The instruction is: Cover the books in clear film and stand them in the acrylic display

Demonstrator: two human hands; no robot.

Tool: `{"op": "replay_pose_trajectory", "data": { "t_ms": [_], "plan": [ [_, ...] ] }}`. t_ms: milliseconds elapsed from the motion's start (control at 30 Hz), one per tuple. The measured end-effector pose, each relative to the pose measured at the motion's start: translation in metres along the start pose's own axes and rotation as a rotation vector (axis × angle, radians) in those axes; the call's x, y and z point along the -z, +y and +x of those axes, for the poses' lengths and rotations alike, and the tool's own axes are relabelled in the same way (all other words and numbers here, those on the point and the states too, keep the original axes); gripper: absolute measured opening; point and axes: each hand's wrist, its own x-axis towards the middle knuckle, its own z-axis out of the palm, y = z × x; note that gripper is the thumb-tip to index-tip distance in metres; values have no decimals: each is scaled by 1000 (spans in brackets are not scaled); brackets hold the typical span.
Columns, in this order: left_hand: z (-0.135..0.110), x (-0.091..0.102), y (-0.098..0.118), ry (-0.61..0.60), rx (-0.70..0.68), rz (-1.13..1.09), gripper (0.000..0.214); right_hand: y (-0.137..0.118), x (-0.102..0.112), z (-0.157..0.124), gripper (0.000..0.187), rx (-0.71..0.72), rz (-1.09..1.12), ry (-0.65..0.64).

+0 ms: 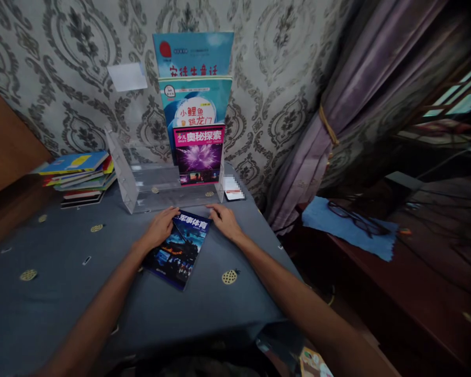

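Note:
A dark blue book (179,251) with white title characters lies at a slant on the blue tablecloth. My left hand (161,228) is closed over its upper left edge, fingertips near the top corner. By the upper right corner is my right hand (224,222), fingers apart and pointing left; its fingertips are at or just beside the corner. Behind both hands stands a clear display rack (160,193). On its right side a pink-and-purple book (199,157) leans upright in front of a teal book (196,99), with a taller blue book (194,52) at the back.
A stack of books (82,170) lies left of the rack. A phone (234,188) rests by the rack's right end. Past the table's right edge are a purple curtain (317,136) and a dark red surface with glasses (357,220) on a blue cloth (345,233).

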Motion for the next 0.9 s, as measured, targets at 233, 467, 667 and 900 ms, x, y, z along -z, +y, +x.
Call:
{"op": "replay_pose_trajectory", "data": {
  "t_ms": [233, 467, 667, 900],
  "plan": [
    [6, 5, 26, -41, 11, 113, 35, -10, -1, -8, 30, 16, 102, -56],
    [-3, 7, 58, -40, 40, 209, 32, -13, -3, -11, 30, 5, 139, -63],
    [-15, 9, 91, -77, -31, 223, 41, -12, -1, -19, 29, -2, 160, -50],
    [-16, 9, 110, -143, -49, 291, 25, -12, -1, -22, 28, 13, 121, -34]
  ]
}}
